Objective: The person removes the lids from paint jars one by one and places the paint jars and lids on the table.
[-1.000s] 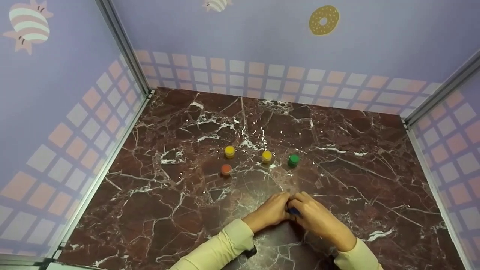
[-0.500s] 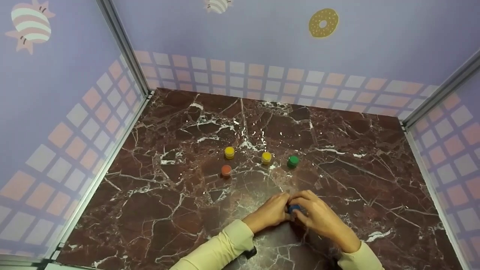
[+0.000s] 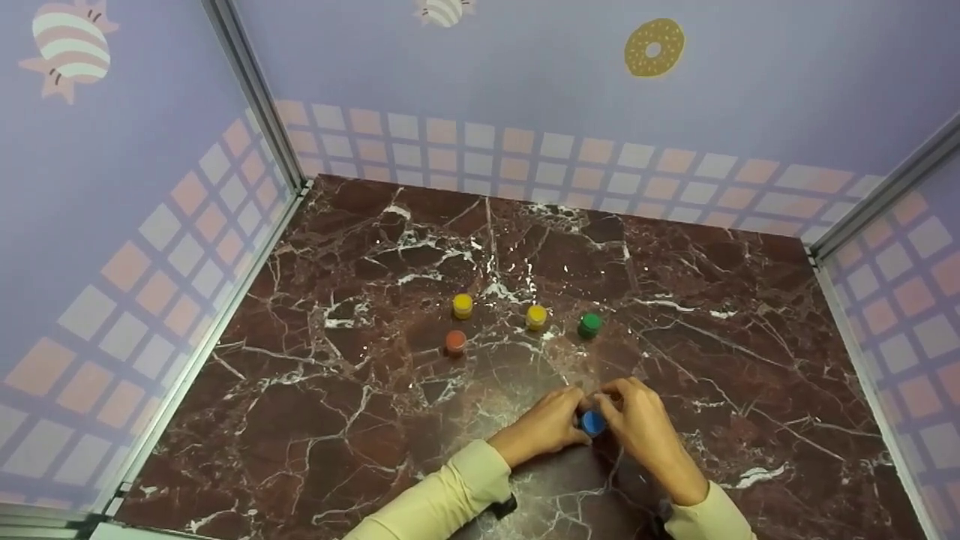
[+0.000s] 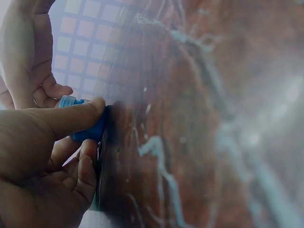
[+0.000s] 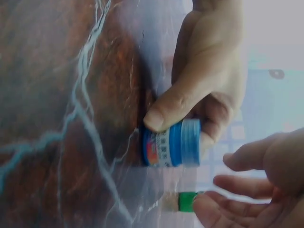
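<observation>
A small blue jar (image 3: 592, 423) stands upright near the front of the marble table, its round blue top visible from above. My left hand (image 3: 546, 424) grips its side. In the right wrist view the left thumb presses on the jar (image 5: 164, 145), below its ridged top, with a printed label on the body. The right hand (image 3: 643, 424) is just to the right of the jar; in the right wrist view that hand (image 5: 266, 183) has its fingers spread and relaxed, apart from the jar. The left wrist view shows the left hand (image 4: 42, 147) around the blue jar (image 4: 90, 130).
Farther back stand two yellow-topped jars (image 3: 463, 306) (image 3: 536, 317), an orange-topped jar (image 3: 455, 343) and a green-topped jar (image 3: 590, 325). Patterned purple walls (image 3: 525, 67) border the table (image 3: 360, 465) at the back and both sides.
The right hand has moved from over the blue jar to its right side, and its fingers have come off the top, which now shows. The left hand has stayed around the jar.
</observation>
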A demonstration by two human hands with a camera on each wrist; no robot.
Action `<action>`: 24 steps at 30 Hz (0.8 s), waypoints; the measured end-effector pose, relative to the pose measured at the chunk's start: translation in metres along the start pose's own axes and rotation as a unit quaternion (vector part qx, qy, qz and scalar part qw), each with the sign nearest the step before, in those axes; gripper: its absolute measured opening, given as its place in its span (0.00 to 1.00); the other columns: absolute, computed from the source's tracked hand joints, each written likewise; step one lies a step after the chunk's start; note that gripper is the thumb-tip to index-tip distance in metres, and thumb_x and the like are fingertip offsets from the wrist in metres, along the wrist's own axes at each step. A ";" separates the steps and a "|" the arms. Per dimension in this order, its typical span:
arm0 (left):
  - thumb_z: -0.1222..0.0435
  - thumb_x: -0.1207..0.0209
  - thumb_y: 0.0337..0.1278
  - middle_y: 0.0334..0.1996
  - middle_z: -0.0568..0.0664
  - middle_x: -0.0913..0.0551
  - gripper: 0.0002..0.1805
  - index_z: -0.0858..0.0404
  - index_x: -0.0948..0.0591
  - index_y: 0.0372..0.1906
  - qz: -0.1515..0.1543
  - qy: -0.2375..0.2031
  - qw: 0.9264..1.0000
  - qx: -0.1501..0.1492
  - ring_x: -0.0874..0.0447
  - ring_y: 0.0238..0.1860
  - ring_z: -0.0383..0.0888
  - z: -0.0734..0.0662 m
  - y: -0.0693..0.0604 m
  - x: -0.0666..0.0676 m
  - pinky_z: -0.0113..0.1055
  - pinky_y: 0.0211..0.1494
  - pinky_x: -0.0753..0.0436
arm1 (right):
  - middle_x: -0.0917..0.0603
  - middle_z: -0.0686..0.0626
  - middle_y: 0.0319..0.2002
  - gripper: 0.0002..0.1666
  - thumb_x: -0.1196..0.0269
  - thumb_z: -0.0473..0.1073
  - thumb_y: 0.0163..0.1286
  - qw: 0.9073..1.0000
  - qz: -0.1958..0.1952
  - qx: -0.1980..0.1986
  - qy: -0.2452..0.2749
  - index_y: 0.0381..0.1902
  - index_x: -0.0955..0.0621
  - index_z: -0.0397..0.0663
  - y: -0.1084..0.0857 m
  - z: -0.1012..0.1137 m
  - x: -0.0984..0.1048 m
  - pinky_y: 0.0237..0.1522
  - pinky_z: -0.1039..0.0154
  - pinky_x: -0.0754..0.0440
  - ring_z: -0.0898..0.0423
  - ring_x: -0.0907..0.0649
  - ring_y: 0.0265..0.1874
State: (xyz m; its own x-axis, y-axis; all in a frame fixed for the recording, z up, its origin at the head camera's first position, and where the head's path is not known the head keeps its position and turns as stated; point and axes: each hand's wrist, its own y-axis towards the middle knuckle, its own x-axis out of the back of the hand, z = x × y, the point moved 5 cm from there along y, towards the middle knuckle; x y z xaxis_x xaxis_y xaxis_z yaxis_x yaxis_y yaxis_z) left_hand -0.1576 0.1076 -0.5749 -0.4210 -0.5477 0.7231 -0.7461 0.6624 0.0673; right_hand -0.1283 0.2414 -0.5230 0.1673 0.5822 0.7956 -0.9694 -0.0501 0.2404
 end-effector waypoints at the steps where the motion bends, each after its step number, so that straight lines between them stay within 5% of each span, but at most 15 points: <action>1: 0.63 0.20 0.47 0.36 0.45 0.20 0.23 0.61 0.21 0.45 0.000 0.001 1.000 0.001 0.24 0.33 0.33 0.000 0.000 0.000 0.23 0.41 0.25 | 0.17 0.44 0.32 0.04 0.29 0.33 0.66 1.000 0.002 -0.005 -0.002 0.37 0.13 0.36 0.000 0.001 -0.001 0.33 0.53 0.18 0.48 0.17 0.31; 8: 0.60 0.20 0.46 0.35 0.44 0.19 0.23 0.60 0.21 0.43 -0.001 0.002 1.000 0.001 0.23 0.34 0.35 0.000 -0.001 -0.001 0.26 0.42 0.23 | 0.17 0.44 0.32 0.05 0.27 0.35 0.64 0.999 0.030 -0.003 -0.019 0.34 0.14 0.40 -0.007 0.012 -0.007 0.29 0.56 0.21 0.53 0.21 0.26; 16: 0.60 0.23 0.52 0.35 0.44 0.20 0.19 0.60 0.21 0.41 -0.002 0.010 1.000 -0.005 0.22 0.36 0.37 0.000 -0.001 -0.002 0.27 0.45 0.22 | 0.20 0.46 0.33 0.11 0.23 0.38 0.60 0.997 0.054 0.014 -0.054 0.37 0.15 0.42 -0.017 0.021 -0.014 0.32 0.49 0.18 0.47 0.17 0.29; 24: 0.62 0.22 0.49 0.32 0.43 0.22 0.18 0.61 0.21 0.39 0.003 -0.002 1.000 -0.002 0.28 0.33 0.35 0.001 0.001 -0.001 0.25 0.42 0.25 | 0.22 0.48 0.33 0.13 0.23 0.32 0.56 0.994 0.062 0.068 -0.062 0.35 0.18 0.40 -0.016 0.025 -0.014 0.31 0.53 0.19 0.50 0.19 0.29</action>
State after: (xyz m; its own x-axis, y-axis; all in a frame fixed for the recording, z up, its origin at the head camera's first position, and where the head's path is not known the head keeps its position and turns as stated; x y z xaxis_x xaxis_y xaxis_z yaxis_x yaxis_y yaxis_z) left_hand -0.1587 0.1083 -0.5762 -0.4271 -0.5463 0.7205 -0.7420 0.6671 0.0659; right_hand -0.1109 0.2133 -0.5242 0.0769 0.4605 0.8843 -0.9523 -0.2287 0.2019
